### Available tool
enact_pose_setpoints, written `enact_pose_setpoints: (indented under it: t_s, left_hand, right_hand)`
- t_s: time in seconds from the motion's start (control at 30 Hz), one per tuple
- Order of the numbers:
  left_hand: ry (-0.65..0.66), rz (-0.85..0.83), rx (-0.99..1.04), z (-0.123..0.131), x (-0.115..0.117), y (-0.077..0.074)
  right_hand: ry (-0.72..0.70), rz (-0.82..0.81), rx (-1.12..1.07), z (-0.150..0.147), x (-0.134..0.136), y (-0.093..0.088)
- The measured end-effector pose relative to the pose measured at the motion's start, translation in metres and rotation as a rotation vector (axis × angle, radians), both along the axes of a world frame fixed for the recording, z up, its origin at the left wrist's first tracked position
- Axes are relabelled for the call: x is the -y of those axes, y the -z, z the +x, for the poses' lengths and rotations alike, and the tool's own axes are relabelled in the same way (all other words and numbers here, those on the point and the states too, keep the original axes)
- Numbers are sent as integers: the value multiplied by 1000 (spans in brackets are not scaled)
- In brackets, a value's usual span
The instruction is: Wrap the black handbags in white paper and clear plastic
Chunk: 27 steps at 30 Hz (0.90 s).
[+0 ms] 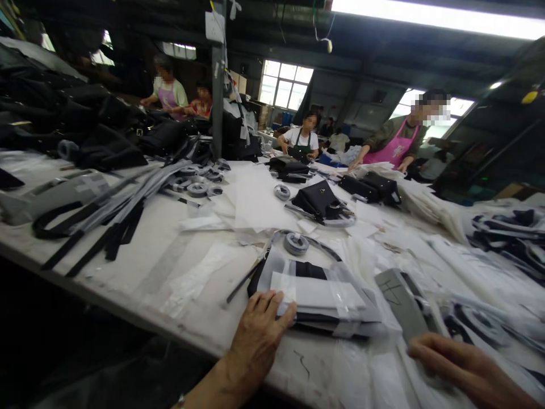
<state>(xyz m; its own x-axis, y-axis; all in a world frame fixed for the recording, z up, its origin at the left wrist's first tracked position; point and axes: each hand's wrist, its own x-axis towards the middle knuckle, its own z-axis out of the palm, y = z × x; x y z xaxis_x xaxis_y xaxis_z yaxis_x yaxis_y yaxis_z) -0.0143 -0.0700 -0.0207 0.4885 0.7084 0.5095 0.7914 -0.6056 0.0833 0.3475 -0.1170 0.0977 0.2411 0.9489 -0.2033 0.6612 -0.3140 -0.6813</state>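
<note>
A black handbag lies flat at the table's near edge, partly covered in clear plastic, with a folded white sheet on top. My left hand rests on the bag's near left corner, fingers spread and pressing on it, without a wrap around it. On the bag's far side a grey wrapped coil sits within the curve of its strap. My right hand is at the near end of a grey block-like tool with pen marks, perhaps a tape dispenser. Its fingers are curled in; what they hold is hidden.
Wrapped straps and several coils lie at the left, before a heap of black bags. Another black bag stands mid-table. White sheets and plastic spread rightward. Co-workers work across the table.
</note>
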Motion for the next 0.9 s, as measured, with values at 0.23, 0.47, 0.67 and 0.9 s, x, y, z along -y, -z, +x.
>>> enact_pose_setpoints:
  t_s: [0.23,0.47,0.67,0.9]
  left_hand:
    - [11,-64,-59,-3,-4,-3]
    - [29,-56,-36,-4,-7,-3]
    - [10,7,-37,-4,-9,0]
    - [0,115,64,-3,-13,1]
  right_hand:
    - [-971,-321,96,-179,-113,-48]
    - [-1174,-443,438,-223,-167,-26]
    - [-1229,-587,485,-242,-179,-12]
    - [-1545,-476,929,-263,-186,-7]
